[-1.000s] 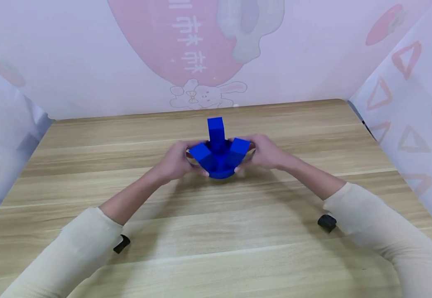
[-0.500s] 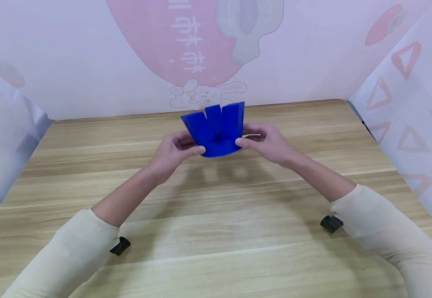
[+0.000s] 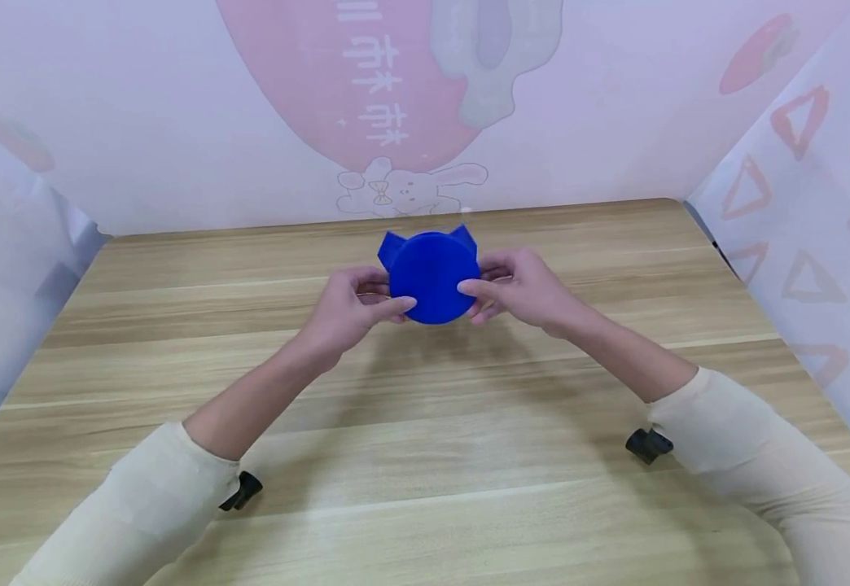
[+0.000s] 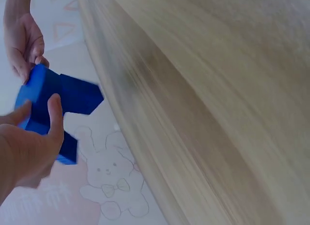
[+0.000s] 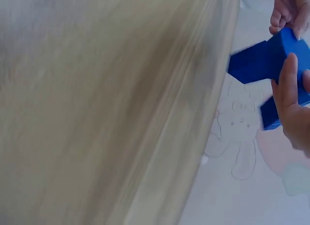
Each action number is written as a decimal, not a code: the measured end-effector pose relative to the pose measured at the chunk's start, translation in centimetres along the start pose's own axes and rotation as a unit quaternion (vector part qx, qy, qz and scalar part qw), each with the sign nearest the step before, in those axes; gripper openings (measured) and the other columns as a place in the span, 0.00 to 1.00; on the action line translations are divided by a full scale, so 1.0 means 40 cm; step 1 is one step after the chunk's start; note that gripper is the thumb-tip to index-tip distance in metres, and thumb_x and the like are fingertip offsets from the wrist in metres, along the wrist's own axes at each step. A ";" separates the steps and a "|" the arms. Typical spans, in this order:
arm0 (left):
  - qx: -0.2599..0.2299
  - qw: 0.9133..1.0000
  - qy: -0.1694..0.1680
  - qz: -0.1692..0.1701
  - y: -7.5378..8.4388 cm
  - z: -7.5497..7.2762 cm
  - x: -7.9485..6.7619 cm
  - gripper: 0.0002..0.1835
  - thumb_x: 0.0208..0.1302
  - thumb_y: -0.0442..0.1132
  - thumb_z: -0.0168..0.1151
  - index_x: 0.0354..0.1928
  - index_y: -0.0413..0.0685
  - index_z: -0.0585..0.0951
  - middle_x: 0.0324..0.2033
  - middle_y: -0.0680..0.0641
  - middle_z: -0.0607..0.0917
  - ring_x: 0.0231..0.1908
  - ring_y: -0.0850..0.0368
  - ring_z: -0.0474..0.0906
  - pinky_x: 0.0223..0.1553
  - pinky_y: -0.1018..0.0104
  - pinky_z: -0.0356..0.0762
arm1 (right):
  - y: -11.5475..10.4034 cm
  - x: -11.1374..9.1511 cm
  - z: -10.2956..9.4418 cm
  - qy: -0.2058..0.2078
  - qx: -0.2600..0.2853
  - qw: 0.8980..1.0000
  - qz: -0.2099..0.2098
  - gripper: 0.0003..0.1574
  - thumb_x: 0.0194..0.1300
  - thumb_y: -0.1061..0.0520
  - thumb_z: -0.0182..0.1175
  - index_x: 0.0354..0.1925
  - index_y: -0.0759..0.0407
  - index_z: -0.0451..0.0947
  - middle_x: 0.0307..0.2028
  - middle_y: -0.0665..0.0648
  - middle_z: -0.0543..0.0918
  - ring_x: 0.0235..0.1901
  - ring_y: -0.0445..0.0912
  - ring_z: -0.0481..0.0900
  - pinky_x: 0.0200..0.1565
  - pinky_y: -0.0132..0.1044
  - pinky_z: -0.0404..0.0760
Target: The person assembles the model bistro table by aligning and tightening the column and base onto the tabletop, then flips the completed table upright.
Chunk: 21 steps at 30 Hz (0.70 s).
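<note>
A blue piece with a flat round disc (image 3: 435, 277) and block-like prongs is held up over the table between both hands. In the head view the disc's smooth face is towards me, and two prong corners show behind its upper rim. My left hand (image 3: 344, 317) pinches the lower left edge, thumb on the face and fingers behind. My right hand (image 3: 531, 293) grips the right edge the same way. The left wrist view shows a thick prong (image 4: 80, 94) jutting towards the tabletop. From the right wrist the prongs (image 5: 252, 62) also show past the fingers.
The wood-grain table (image 3: 425, 488) spreads under both arms. A printed pale backdrop (image 3: 176, 106) stands along its far edge, with white side curtains left and right. Small black devices (image 3: 648, 445) sit under the sleeve cuffs.
The blue piece has been lifted from low over the table and tipped, so its prongs, earlier pointing up, now point away and the disc's flat face shows. Both hands keep hold.
</note>
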State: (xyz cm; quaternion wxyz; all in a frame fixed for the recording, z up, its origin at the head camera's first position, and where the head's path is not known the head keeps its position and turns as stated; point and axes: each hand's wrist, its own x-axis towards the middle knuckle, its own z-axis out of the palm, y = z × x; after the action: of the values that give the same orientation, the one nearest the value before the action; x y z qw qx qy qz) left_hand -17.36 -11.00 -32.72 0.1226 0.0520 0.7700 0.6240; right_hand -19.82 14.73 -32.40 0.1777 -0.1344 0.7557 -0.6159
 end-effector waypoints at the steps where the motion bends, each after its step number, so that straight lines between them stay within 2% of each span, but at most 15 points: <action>1: -0.006 1.000 0.008 0.001 0.000 0.001 -0.001 0.26 0.68 0.32 0.70 0.63 0.30 0.71 0.50 0.30 0.84 0.46 0.37 0.88 0.55 0.47 0.84 | 0.000 0.001 0.001 0.006 0.012 1.000 0.014 0.20 0.73 0.64 0.64 0.57 0.75 0.75 0.43 0.70 0.86 0.34 0.57 0.89 0.46 0.58 0.87; 5: -0.017 1.000 0.020 0.010 -0.001 0.005 -0.001 0.34 0.68 0.30 0.69 0.68 0.40 0.59 0.43 0.29 0.86 0.37 0.37 0.90 0.51 0.48 0.86 | 0.002 0.002 0.003 0.031 0.053 0.997 0.055 0.28 0.69 0.65 0.68 0.61 0.73 0.67 0.40 0.70 0.88 0.33 0.57 0.90 0.47 0.56 0.86; 7: -0.017 1.000 0.006 0.019 -0.003 0.004 0.000 0.39 0.68 0.29 0.68 0.73 0.46 0.57 0.40 0.30 0.85 0.35 0.38 0.89 0.49 0.46 0.87 | 0.005 0.000 0.003 0.023 0.058 0.997 0.053 0.34 0.69 0.65 0.67 0.66 0.68 0.63 0.39 0.70 0.87 0.32 0.59 0.90 0.46 0.58 0.86; 10: -0.015 0.999 -0.027 0.031 -0.005 -0.001 0.000 0.41 0.71 0.29 0.65 0.80 0.53 0.57 0.38 0.30 0.84 0.33 0.41 0.89 0.47 0.42 0.86 | 0.010 -0.005 -0.002 -0.009 0.049 0.998 0.031 0.43 0.71 0.66 0.65 0.76 0.60 0.58 0.38 0.73 0.85 0.33 0.60 0.89 0.46 0.62 0.86; 15: -0.005 0.997 -0.068 0.036 -0.007 -0.011 -0.002 0.36 0.76 0.30 0.59 0.81 0.53 0.60 0.40 0.30 0.84 0.33 0.44 0.90 0.46 0.47 0.88 | 0.019 -0.017 -0.012 -0.061 0.037 0.997 -0.001 0.50 0.70 0.68 0.65 0.82 0.49 0.55 0.38 0.75 0.82 0.38 0.68 0.86 0.46 0.67 0.84; 17: -0.004 0.996 -0.076 0.035 -0.008 -0.013 -0.003 0.35 0.76 0.31 0.59 0.81 0.52 0.60 0.41 0.29 0.85 0.36 0.40 0.89 0.47 0.48 0.88 | 0.022 -0.020 -0.015 -0.071 0.033 0.997 -0.004 0.52 0.69 0.69 0.66 0.82 0.48 0.55 0.38 0.72 0.81 0.40 0.72 0.85 0.46 0.67 0.84; 21: -0.003 0.996 -0.086 0.018 -0.010 -0.016 -0.002 0.37 0.74 0.32 0.62 0.81 0.54 0.61 0.43 0.30 0.85 0.40 0.32 0.88 0.50 0.43 0.86 | 0.030 -0.022 -0.018 -0.079 0.025 0.997 0.000 0.55 0.66 0.70 0.67 0.82 0.49 0.55 0.37 0.69 0.82 0.39 0.72 0.86 0.46 0.67 0.84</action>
State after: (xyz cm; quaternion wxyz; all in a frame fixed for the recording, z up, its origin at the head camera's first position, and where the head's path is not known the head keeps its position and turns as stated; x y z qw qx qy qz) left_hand -17.41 -11.69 -32.96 0.1773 0.1193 0.7534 0.6219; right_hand -19.33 15.96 -33.36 0.2404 -0.1781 0.7234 -0.6222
